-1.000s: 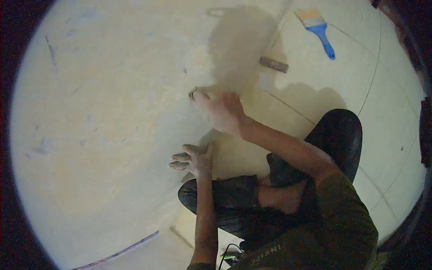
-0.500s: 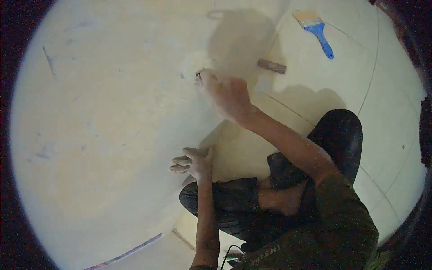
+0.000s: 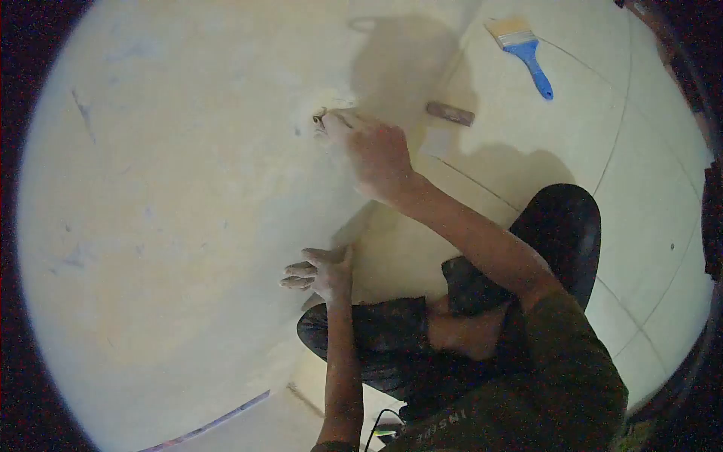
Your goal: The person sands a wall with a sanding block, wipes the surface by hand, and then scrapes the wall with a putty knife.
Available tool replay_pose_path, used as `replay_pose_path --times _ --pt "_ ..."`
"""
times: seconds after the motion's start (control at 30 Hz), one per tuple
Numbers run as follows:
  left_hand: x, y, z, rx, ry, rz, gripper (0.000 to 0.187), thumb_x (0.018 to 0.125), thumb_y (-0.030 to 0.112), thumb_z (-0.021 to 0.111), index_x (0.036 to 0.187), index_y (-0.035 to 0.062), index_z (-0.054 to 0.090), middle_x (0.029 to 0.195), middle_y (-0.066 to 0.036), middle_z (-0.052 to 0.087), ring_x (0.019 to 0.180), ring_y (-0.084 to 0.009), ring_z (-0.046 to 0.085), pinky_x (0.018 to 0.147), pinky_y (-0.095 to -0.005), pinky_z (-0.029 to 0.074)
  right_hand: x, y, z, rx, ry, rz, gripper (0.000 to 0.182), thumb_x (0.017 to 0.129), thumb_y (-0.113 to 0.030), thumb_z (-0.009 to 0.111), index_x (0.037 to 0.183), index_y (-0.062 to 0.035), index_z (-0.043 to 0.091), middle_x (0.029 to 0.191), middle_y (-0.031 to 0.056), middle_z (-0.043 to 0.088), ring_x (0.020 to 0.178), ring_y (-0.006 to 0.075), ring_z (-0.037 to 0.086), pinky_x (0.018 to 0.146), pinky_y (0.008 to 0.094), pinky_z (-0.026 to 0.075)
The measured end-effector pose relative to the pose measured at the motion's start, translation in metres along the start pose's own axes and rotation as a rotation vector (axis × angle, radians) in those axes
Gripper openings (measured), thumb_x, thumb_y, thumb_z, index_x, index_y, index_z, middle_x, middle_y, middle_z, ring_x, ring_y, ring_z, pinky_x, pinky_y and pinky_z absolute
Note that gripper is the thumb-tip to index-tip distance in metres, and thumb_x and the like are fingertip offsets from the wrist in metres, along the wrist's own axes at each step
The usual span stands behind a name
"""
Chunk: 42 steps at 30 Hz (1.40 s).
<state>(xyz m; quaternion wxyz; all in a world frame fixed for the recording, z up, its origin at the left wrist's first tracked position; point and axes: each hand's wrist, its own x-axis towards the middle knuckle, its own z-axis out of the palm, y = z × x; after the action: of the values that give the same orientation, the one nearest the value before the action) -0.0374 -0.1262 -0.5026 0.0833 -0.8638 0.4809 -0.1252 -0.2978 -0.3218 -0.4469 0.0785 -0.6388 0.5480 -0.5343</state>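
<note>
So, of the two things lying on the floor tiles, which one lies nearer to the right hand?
The small brown block lies nearer to the right hand; the blue-handled paintbrush lies farther off, toward the top.

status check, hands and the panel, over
Right hand pressing small pad on pale panel. Left hand flat on panel, bracing. Nothing in the way.

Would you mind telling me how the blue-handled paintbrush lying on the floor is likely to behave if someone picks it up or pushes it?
The paintbrush looks flat, with a wide head, so it would probably slide rather than roll when pushed. Its blue handle seems stiff and easy to grip, while the pale bristles would likely bend. It appears light for its size, probably a one-hand lift.
</note>
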Motion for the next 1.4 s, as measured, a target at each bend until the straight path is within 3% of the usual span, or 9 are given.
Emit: replay_pose_path --times 0.13,0.33,0.67,0.77,0.87,0.97,1.07,1.17,1.4 --pt "-0.001 -0.007 0.013 0.167 0.271 0.143 0.141 0.066 0.089 0.069 0.162 0.0004 0.017 0.154 -0.053 -0.016 0.134 -0.0781 -0.024 0.1 -0.091 0.004 0.014 -0.008 -0.021 0.025 -0.251 0.153 0.04 0.089 -0.014 0.063 0.128 -0.0139 0.061 0.097 0.0119 0.073 0.084 0.033 0.074 0.065 0.0511 0.059" --pt "0.002 0.005 -0.01 0.072 -0.091 -0.047 0.143 0.067 0.088 0.07 0.163 0.0023 0.008 0.154 -0.052 -0.018 0.134 -0.0777 -0.025 0.1 -0.0907 0.003 0.01 -0.019 -0.025 0.139 -0.124 0.086 0.018 0.096 -0.016 0.057 0.111 -0.0093 0.065 0.102 0.0129 0.072 0.094 0.0328 0.071 0.075 0.0477 0.058" --pt "0.0 -0.006 0.01 0.012 0.029 0.055 0.136 0.072 0.086 0.068 0.16 -0.0009 0.012 0.154 -0.053 -0.015 0.134 -0.0783 -0.023 0.102 -0.0898 -0.001 0.019 -0.006 -0.027 -0.012 -0.316 0.246 0.031 0.091 -0.022 0.063 0.121 -0.013 0.062 0.087 0.0123 0.072 0.076 0.0349 0.072 0.062 0.0504 0.057" --pt "-0.001 0.011 -0.012 0.074 -0.029 0.017 0.135 0.072 0.086 0.068 0.16 -0.001 0.013 0.153 -0.054 -0.013 0.134 -0.079 -0.021 0.102 -0.0899 0.0 -0.006 -0.016 -0.002 0.01 -0.127 0.087 0.03 0.091 -0.025 0.064 0.118 -0.012 0.064 0.078 0.0119 0.071 0.074 0.0347 0.072 0.063 0.0513 0.057" --pt "0.002 0.005 -0.016 0.112 -0.07 0.002 0.135 0.073 0.086 0.067 0.161 -0.0003 0.012 0.153 -0.054 -0.013 0.134 -0.0792 -0.021 0.102 -0.09 0.0 0.002 0.002 -0.003 -0.039 -0.125 0.218 0.03 0.091 -0.024 0.063 0.118 -0.0113 0.064 0.078 0.0124 0.072 0.077 0.0359 0.073 0.062 0.0524 0.057" --pt "0.001 0.004 -0.005 0.126 -0.093 0.005 0.136 0.073 0.086 0.067 0.163 0.0021 0.01 0.153 -0.054 -0.015 0.134 -0.0789 -0.022 0.102 -0.0899 0.001 0.006 0.001 -0.007 0.001 -0.169 0.204 0.022 0.089 -0.032 0.07 0.096 -0.0114 0.066 0.071 0.015 0.069 0.065 0.0377 0.069 0.061 0.0526 0.054" --pt "0.003 0.01 -0.018 0.124 -0.136 -0.004 0.135 0.073 0.086 0.067 0.163 0.0046 0.009 0.154 -0.053 -0.015 0.134 -0.0783 -0.023 0.103 -0.0894 0.002 -0.005 -0.018 -0.002 0.184 -0.011 0.062 0.026 0.087 -0.031 0.071 0.103 -0.0119 0.064 0.072 0.0141 0.07 0.067 0.0365 0.071 0.062 0.053 0.054" --pt "0.002 0.001 -0.01 0.141 -0.103 0.007 0.134 0.073 0.086 0.067 0.164 0.0059 0.009 0.155 -0.052 -0.013 0.135 -0.0773 -0.024 0.104 -0.0882 0.002 0.009 -0.016 -0.018 -0.061 -0.243 0.252 0.031 0.09 -0.031 0.069 0.112 -0.0122 0.06 0.071 0.0133 0.069 0.066 0.038 0.07 0.062 0.0529 0.054" --pt "0.001 0.011 -0.02 0.269 -0.173 0.043 0.116 0.083 0.078 0.063 0.163 0.009 0.015 0.158 -0.05 -0.007 0.137 -0.078 -0.017 0.108 -0.0859 0.008 -0.01 -0.004 -0.001 0.04 -0.126 0.141 0.042 0.085 -0.02 0.068 0.126 -0.0123 0.063 0.087 0.0124 0.074 0.071 0.0369 0.073 0.063 0.0512 0.057"
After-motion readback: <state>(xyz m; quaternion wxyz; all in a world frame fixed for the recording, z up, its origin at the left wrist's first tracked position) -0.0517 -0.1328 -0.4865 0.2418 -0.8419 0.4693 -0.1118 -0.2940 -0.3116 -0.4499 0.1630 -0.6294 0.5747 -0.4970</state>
